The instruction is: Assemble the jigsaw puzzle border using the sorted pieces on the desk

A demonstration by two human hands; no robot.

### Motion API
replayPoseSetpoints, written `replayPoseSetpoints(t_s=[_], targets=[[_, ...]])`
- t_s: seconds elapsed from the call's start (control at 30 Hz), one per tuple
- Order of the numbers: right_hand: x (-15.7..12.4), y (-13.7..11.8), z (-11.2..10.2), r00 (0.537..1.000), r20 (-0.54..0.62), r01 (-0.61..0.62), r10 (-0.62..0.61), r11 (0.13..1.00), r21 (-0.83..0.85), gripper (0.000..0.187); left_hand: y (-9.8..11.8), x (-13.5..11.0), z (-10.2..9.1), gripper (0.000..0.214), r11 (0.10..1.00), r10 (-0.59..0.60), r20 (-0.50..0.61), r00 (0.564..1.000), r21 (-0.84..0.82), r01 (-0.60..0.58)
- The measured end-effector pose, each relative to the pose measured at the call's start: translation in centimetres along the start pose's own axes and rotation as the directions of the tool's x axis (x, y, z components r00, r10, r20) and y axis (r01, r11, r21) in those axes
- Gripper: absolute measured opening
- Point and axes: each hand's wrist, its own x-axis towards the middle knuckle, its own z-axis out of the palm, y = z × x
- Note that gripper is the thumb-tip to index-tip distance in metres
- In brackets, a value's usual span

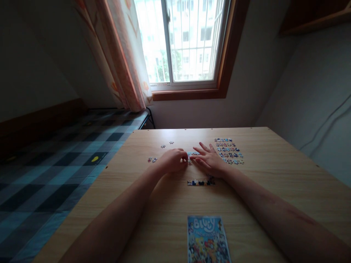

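Tabletop [274, 190]: wooden, bare to right and near side; left edge borders a checked bed [55, 171].

Picture card [207, 239]: lies flat near the front edge.

Sorted pieces [229, 150]: laid in rows, just right of the right hand.

Joined strip [201, 182]: lies beneath the wrists.

Left hand [172, 159]: curled, grip narrow, fingertips on a small joined section [192, 154] mid-tabletop. Whether it pinches a piece cannot be told.

Right hand [210, 159]: flat, fingers spread, holding that section down.

Loose pieces [152, 159]: scattered left, more [167, 144] beyond.

Risk, as judged: a forearm sweep could break the strip; sideways pressure could buckle the section. Dim light hampers matching.
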Motion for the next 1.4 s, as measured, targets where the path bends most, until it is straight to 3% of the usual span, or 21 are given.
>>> replayPoseSetpoints(t_s=[0.37, 0.77, 1.1, 1.4], targets=[[0.2, 0.4, 0.4, 1.000, 0.016, -0.009, 0.008, 0.999, 0.034, 0.056, 0.1, -0.1, 1.0, 0.017, 0.999, -0.039, -0.107, 0.993, -0.005, 0.039], [0.2, 0.3, 0.3, 1.000, 0.021, -0.006, 0.004, 0.998, 0.058, 0.055, -0.1, -0.2, 1.4, 0.015, 0.997, -0.011, -0.159, 0.987, -0.078, -0.002], [0.2, 0.4, 0.3, 0.999, 0.035, -0.011, 0.009, 0.998, 0.062, 0.055, 0.0, 0.0, 1.1, 0.017, 0.993, 0.114, -0.123, 0.986, 0.040, -0.110], [-0.1, 0.6, 0.2, 0.999, -0.052, 0.014, -0.009, 0.996, 0.086, 0.054, -0.1, -0.3, 1.5, 0.013, 0.996, 0.026, -0.184, 0.983, -0.084, -0.042]])
